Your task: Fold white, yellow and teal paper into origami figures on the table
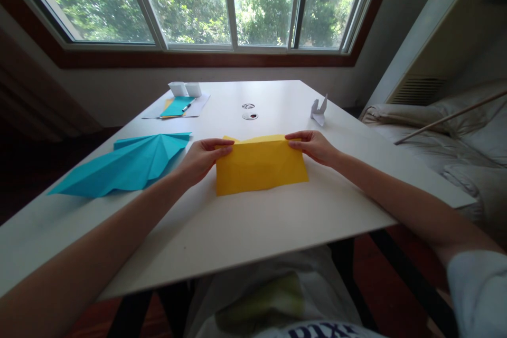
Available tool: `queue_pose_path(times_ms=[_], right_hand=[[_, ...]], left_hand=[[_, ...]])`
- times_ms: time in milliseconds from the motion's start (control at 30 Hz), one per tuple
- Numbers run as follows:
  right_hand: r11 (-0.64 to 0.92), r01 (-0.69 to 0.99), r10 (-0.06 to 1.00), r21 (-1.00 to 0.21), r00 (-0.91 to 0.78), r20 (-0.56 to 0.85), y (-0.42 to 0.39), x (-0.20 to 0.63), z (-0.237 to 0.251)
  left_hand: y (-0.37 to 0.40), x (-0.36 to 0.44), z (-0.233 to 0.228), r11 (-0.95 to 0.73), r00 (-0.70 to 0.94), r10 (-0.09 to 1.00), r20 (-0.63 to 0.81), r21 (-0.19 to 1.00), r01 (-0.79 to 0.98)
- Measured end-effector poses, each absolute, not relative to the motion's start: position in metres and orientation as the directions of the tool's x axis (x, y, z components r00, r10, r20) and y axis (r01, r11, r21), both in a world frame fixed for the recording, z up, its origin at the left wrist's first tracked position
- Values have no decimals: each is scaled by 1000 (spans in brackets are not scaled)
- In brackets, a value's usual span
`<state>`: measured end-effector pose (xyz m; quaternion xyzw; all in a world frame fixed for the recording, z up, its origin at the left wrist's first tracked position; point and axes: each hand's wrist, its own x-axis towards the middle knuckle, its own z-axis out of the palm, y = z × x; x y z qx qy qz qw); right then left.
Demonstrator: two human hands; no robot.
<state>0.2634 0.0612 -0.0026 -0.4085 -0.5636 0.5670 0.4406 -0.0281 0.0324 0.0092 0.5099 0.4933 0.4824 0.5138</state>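
Note:
A yellow sheet of paper (259, 166), folded in half, lies in the middle of the white table (245, 222). My left hand (200, 158) pinches its upper left corner between thumb and fingers. Across from it, my right hand (315, 145) pinches the upper right corner. The top edges of the folded sheet sit slightly uneven near the left corner.
A large folded teal paper shape (127, 163) lies left of the yellow sheet. At the far left of the table are white sheets, a teal sheet with a pen (178, 107) and two small white boxes (185, 88). A white origami figure (319, 110) stands far right. A sofa (455, 137) is on the right.

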Motion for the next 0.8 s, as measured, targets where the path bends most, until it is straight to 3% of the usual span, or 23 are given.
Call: queue_pose_path(times_ms=[267,533,800], right_hand=[[33,-17,961,-999,-276,36,62,262,-6],[-309,-256,921,-916,-320,-222,69,274,6],[-471,-160,763,-868,-567,-310,88,292,1]], left_hand=[[37,-27,6,55,12,998,-54,997,-54],[38,-29,7,146,99,986,-134,980,-135],[31,-22,10,193,307,940,-148,974,-121]])
